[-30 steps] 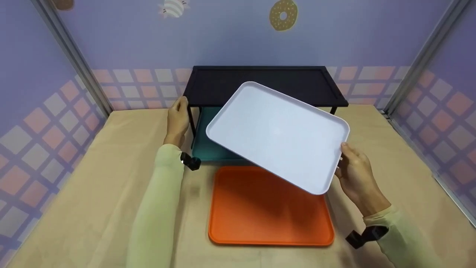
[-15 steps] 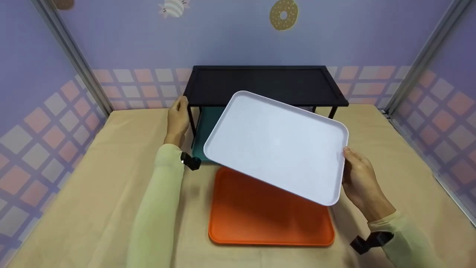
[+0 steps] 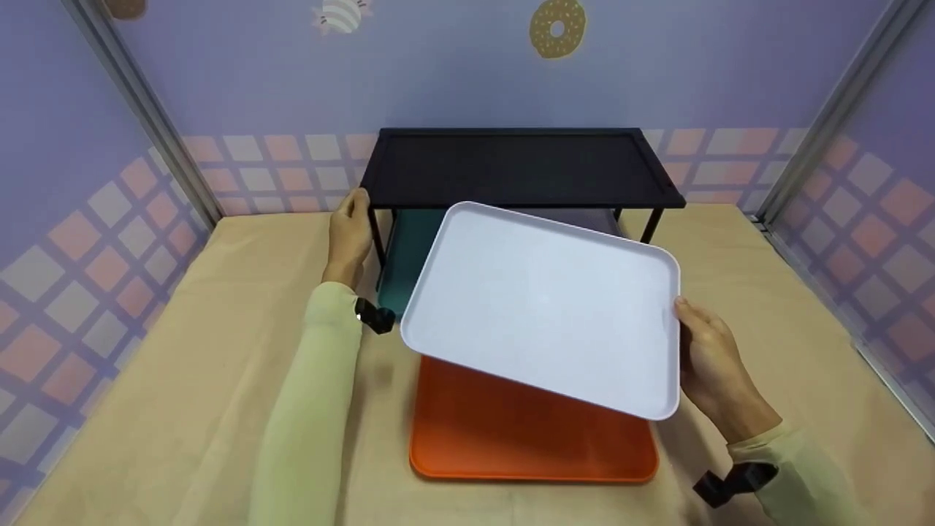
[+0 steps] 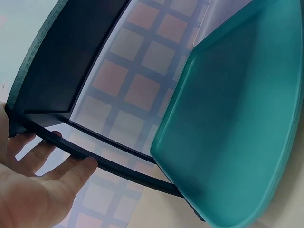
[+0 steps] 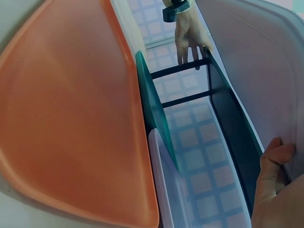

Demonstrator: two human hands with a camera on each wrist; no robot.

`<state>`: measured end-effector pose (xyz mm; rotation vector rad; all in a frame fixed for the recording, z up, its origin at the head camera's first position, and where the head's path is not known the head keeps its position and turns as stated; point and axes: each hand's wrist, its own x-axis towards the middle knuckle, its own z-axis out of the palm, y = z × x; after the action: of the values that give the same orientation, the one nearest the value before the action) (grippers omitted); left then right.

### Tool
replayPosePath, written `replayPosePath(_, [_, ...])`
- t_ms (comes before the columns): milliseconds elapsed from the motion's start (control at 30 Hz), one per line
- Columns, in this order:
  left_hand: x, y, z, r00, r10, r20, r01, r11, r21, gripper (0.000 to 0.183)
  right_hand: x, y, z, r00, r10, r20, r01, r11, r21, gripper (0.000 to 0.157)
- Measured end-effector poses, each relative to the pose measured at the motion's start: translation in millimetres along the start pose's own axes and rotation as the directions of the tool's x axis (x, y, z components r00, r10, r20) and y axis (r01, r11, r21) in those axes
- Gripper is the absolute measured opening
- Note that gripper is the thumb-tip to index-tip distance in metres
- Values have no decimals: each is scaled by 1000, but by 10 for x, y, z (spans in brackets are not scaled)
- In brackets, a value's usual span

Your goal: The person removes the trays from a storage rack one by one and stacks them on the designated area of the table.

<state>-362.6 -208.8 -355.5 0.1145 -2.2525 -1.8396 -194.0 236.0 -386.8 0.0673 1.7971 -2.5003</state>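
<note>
Steadying black rack (image 3: pixel 511 166), left hand (image 3: pixel 349 237) grips its near-left corner; right hand (image 3: pixel 716 365), fingers pinching white tray (image 3: pixel 544 310), should level it.

White tray (image 3: pixel 544 307) of smooth plastic with a satin finish. Orange tray (image 3: pixel 533 446) and teal tray (image 4: pixel 232 109), also smooth plastic, softly sheened. Black rack (image 3: pixel 522 168) with a smooth, matt top, its material unclear. Beige tablecloth (image 3: pixel 212 351), matt and lightly creased. Grey corner post (image 3: pixel 135 95), apparently dull metal.
</note>
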Motion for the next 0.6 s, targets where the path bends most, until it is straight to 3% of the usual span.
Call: replayPosePath(600, [-30, 0, -18, 999, -9, 39, 11, 999, -33, 58, -37, 113, -31, 999, 34, 8, -33, 997, -68, 35])
